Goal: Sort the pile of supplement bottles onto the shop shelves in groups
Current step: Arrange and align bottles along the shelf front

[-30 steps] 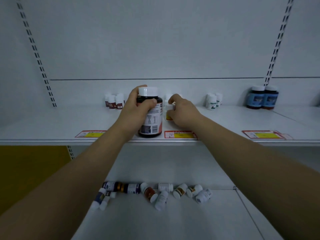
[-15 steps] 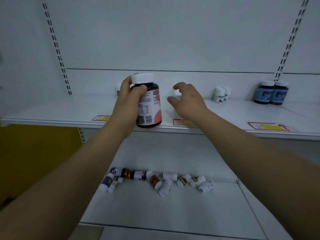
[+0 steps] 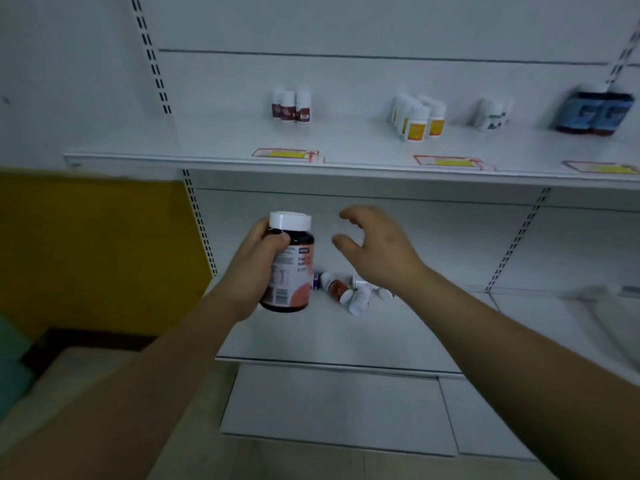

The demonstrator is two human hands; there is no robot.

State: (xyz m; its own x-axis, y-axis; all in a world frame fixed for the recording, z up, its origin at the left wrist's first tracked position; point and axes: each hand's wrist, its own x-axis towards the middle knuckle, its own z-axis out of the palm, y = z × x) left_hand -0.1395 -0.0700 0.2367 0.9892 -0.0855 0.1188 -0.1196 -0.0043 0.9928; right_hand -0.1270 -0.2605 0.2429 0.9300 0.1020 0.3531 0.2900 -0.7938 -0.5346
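Both hands have dropped from the level of the white metal upper shelf (image 3: 207, 140) to the bay beneath it. The left hand (image 3: 254, 271) keeps its grip on the large dark supplement bottle with white screw cap and salmon-pink label (image 3: 294, 268), with fingers and thumb wrapped round the shoulder just below the cap. The right hand (image 3: 381, 251) has come away from the small white yellow-labelled bottles (image 3: 420, 121). It is now empty, with its fingers spread and loosely curved.

Position of the held bottle: in the air in front of the lower bay, above the white lower shelf (image 3: 311, 337) and touching neither shelf. Its long axis is near vertical, cap uppermost. A printed panel of the label faces the camera, but the text is too blurred to read.

Key relation: the pile of small mixed supplement bottles (image 3: 349, 294) lies on its sides at the back of the lower shelf, beyond and below both hands. In this view it shows between the held bottle and the right wrist. The right hand is free and nearer the pile, so a reach forward and down is judged the likely next pick.

On the upper shelf, the small maroon-labelled bottles (image 3: 291, 105) and the two dark blue-labelled bottles (image 3: 595, 114) stand in separate groups. No group shows a salmon-pink label, so the held bottle is judged to need its own place.
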